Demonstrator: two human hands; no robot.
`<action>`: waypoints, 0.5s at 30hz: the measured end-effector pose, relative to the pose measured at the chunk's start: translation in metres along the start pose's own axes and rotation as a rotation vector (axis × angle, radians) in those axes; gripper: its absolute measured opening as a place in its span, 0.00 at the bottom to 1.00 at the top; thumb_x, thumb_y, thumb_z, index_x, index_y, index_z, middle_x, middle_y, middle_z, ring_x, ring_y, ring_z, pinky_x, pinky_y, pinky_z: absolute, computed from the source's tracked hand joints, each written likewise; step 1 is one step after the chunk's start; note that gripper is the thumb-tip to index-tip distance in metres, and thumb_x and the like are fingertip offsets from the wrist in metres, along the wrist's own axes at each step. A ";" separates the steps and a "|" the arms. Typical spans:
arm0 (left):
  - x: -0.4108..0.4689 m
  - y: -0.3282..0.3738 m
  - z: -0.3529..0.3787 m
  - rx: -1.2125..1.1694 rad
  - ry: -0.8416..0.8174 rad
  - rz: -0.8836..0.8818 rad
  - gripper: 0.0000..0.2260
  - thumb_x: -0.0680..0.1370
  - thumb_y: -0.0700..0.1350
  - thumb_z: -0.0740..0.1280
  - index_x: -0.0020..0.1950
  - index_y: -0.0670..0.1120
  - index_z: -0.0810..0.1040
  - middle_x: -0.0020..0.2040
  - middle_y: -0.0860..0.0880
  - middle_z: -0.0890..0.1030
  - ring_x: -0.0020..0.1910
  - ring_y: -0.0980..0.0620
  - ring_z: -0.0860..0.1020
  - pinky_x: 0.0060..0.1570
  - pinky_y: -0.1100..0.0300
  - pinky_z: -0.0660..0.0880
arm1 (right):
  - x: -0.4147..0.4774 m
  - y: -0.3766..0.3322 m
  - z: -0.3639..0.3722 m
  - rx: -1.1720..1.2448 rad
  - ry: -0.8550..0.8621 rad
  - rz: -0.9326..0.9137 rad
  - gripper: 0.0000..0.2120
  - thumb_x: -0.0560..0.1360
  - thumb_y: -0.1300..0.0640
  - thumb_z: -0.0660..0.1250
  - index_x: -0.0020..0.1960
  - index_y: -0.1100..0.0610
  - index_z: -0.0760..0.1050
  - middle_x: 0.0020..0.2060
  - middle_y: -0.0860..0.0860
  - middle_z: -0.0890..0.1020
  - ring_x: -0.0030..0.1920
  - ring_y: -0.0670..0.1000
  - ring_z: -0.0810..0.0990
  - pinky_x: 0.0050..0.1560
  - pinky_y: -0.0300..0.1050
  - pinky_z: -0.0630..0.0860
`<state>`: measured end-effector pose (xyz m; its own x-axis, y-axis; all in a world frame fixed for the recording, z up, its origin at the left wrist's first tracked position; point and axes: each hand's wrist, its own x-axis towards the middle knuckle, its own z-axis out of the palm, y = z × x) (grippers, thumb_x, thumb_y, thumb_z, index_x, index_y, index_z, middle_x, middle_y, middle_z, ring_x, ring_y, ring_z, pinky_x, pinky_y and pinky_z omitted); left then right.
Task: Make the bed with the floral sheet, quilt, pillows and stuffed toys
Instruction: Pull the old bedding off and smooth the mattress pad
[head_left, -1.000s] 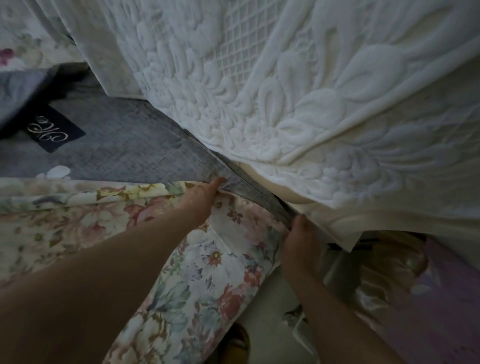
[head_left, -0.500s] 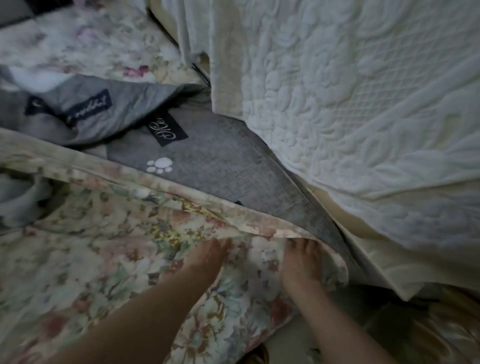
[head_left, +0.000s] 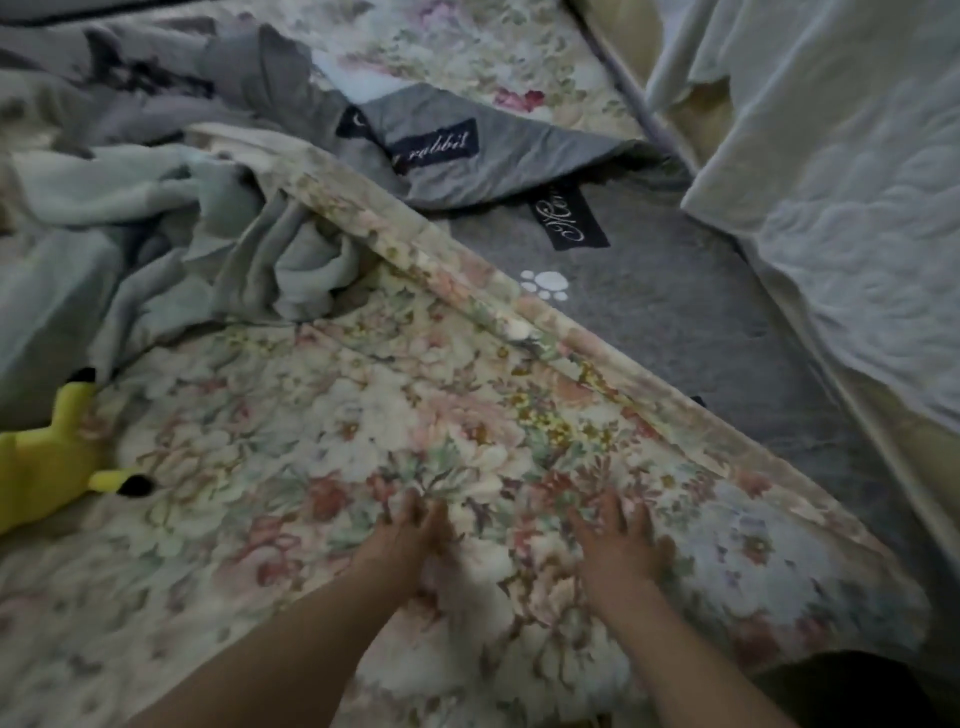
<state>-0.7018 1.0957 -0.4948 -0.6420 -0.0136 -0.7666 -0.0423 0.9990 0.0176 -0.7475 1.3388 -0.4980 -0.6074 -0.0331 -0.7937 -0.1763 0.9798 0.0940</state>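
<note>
The floral sheet (head_left: 322, 426) lies spread over the near corner of the bed, with a folded hem running diagonally from upper left to lower right. My left hand (head_left: 410, 540) presses flat on it, fingers straight. Beside it, my right hand (head_left: 618, 545) lies palm down on the same sheet with fingers spread. A yellow stuffed toy (head_left: 36, 467) with black ear tips rests on the sheet at the far left. A white embossed quilt (head_left: 841, 171) hangs bunched along the right side.
A grey mattress cover (head_left: 670, 322) with a white paw print and black labels shows beyond the sheet's hem. A pale green blanket (head_left: 156, 234) is crumpled at the upper left, with grey cloth (head_left: 171, 88) behind it.
Both hands came off the sheet's edge under the quilt and now lie flat on top of the sheet. The view lifted, showing more of the bed and the yellow toy.
</note>
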 end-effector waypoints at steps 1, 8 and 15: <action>-0.003 -0.015 0.009 -0.006 -0.006 0.029 0.41 0.78 0.44 0.67 0.80 0.53 0.41 0.79 0.42 0.39 0.73 0.35 0.61 0.67 0.48 0.67 | -0.010 -0.022 -0.006 0.002 0.037 0.041 0.31 0.82 0.56 0.54 0.79 0.45 0.43 0.78 0.59 0.38 0.76 0.67 0.39 0.72 0.67 0.54; -0.043 -0.101 0.041 0.024 0.020 0.135 0.27 0.79 0.43 0.63 0.77 0.53 0.60 0.77 0.46 0.55 0.65 0.38 0.71 0.62 0.47 0.72 | -0.062 -0.184 0.006 -0.030 0.225 -0.470 0.35 0.78 0.64 0.59 0.78 0.43 0.50 0.79 0.50 0.41 0.78 0.60 0.38 0.74 0.65 0.47; -0.070 -0.179 0.073 -0.005 -0.128 0.184 0.17 0.78 0.43 0.66 0.67 0.44 0.75 0.65 0.45 0.74 0.64 0.45 0.74 0.62 0.52 0.72 | -0.075 -0.245 0.005 -0.324 -0.024 -0.431 0.19 0.80 0.63 0.58 0.69 0.54 0.70 0.77 0.57 0.54 0.74 0.63 0.58 0.69 0.55 0.66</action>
<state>-0.5939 0.9209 -0.4910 -0.5368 0.1747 -0.8254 0.0628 0.9839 0.1674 -0.6550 1.1018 -0.4649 -0.4105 -0.4104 -0.8143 -0.6376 0.7675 -0.0654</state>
